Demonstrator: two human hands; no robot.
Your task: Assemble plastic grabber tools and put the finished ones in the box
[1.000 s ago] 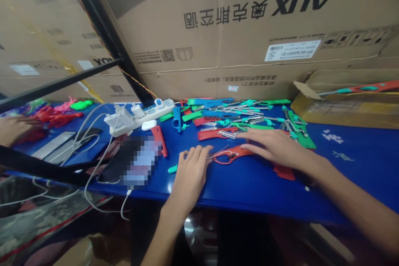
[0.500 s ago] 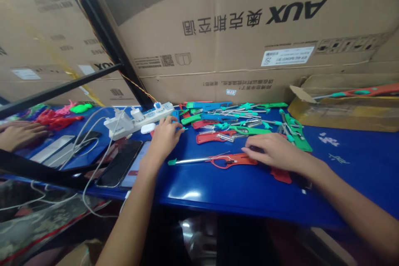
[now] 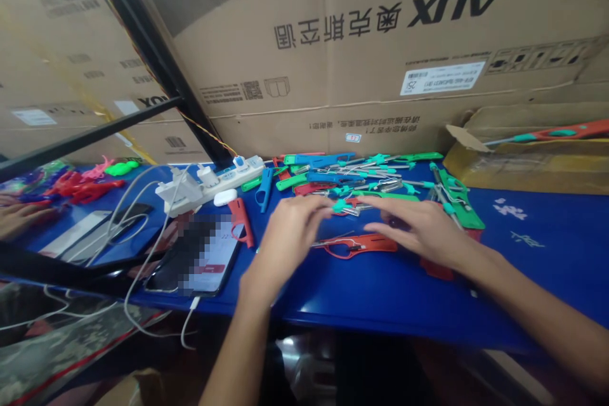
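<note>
My left hand [image 3: 295, 228] is closed in a pinch, with a small green plastic tip [image 3: 339, 205] at its fingertips. My right hand [image 3: 425, 228] is just across from it, thumb and forefinger apart; a dark rounded thing [image 3: 398, 223] shows against its palm, its kind unclear. Between and below the hands lies an open orange-red stick lighter shell [image 3: 352, 246] with a wire and a metal tube in it; my left hand hides the tube's far end. Another red shell piece [image 3: 436, 268] lies partly under my right wrist.
Behind the hands is a pile of lighter parts [image 3: 328, 177] in several colours. A power strip [image 3: 228, 177], a phone [image 3: 214, 254] and a red shell [image 3: 242, 222] lie to the left. An open carton [image 3: 528, 168] stands right. Another person's hand [image 3: 21, 219] is at far left.
My left hand has moved right from beside the power strip to above the lighter shell, bringing the green tip. My right hand has hardly moved. The blue and red shells at left are uncovered.
</note>
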